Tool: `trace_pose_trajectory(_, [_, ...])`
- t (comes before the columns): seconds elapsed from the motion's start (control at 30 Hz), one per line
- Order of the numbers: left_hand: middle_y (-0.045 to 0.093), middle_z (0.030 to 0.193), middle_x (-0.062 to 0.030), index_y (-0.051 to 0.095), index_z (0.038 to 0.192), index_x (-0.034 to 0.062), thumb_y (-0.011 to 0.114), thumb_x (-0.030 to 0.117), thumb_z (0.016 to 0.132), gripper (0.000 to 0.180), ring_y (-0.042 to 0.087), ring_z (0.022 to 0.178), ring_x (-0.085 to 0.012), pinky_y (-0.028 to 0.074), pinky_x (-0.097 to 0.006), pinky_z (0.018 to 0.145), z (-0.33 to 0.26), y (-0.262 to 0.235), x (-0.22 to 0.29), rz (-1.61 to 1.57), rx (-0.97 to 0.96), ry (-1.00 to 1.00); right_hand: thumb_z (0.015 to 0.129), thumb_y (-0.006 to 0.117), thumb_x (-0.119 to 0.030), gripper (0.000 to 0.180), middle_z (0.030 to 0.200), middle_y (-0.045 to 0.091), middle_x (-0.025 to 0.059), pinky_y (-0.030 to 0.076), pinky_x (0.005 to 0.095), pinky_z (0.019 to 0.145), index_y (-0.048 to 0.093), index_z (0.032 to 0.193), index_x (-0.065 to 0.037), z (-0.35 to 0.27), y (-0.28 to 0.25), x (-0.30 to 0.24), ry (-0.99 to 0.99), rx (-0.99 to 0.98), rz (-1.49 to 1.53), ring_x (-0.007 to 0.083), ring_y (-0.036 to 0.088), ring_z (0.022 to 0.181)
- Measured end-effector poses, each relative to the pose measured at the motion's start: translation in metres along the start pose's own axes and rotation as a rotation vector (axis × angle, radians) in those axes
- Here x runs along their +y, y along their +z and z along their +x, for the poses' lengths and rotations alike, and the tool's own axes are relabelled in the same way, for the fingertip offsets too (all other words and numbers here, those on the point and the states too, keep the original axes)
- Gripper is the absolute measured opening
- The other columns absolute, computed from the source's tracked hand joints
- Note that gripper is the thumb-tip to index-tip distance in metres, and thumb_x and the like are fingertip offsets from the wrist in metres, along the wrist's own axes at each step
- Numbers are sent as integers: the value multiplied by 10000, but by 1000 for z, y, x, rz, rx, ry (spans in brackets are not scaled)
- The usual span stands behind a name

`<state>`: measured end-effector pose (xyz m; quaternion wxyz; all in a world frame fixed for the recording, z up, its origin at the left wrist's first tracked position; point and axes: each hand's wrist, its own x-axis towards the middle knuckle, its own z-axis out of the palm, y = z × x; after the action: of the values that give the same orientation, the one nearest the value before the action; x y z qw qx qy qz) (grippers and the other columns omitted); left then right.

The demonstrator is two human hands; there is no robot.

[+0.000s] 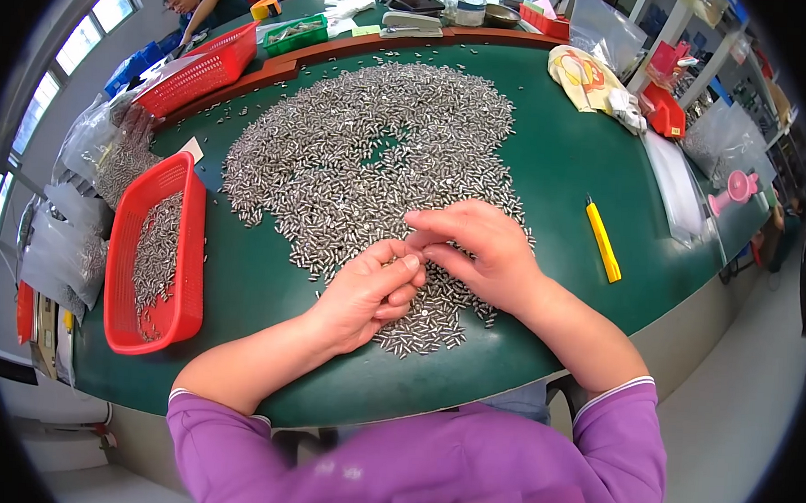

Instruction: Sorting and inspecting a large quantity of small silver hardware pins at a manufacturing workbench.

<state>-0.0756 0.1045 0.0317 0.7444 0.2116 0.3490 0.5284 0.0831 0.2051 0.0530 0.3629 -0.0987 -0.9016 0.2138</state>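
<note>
A wide heap of small silver metal pins (371, 151) covers the green table (569, 160). My left hand (365, 290) rests on the near edge of the heap with its fingers curled, thumb and forefinger pinched on pins. My right hand (475, 250) lies just beside it, fingertips touching the left hand's fingertips and pinching a small pin between them. Both forearms come out of purple sleeves at the bottom.
A red basket (155, 259) with pins in it stands left of my hands. A yellow utility knife (603, 240) lies to the right. Plastic bags of pins (111, 144), another red basket (200, 67), a cloth (586, 78) and a seated person (198, 4) are further off.
</note>
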Motion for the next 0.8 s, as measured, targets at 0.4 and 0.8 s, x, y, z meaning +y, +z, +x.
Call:
trace_pose_trajectory(0.4, [504, 775, -30, 506, 986, 33, 446, 141, 918, 142, 347, 519, -42, 254, -161, 413, -1, 3, 3, 7, 28, 25, 733, 613, -67, 362, 1005, 592, 70, 430, 364, 831, 569, 1092, -82, -9, -5, 9, 171, -61, -94, 250, 540, 949])
trace_pose_trajectory(0.8, [505, 810, -38, 485, 1029, 29, 464, 89, 879, 163, 348, 527, -43, 244, -165, 410, -3, 6, 6, 18, 36, 24, 711, 631, -90, 93, 840, 564, 55, 422, 357, 759, 570, 780, -77, -5, 0, 12, 166, -68, -184, 260, 528, 840])
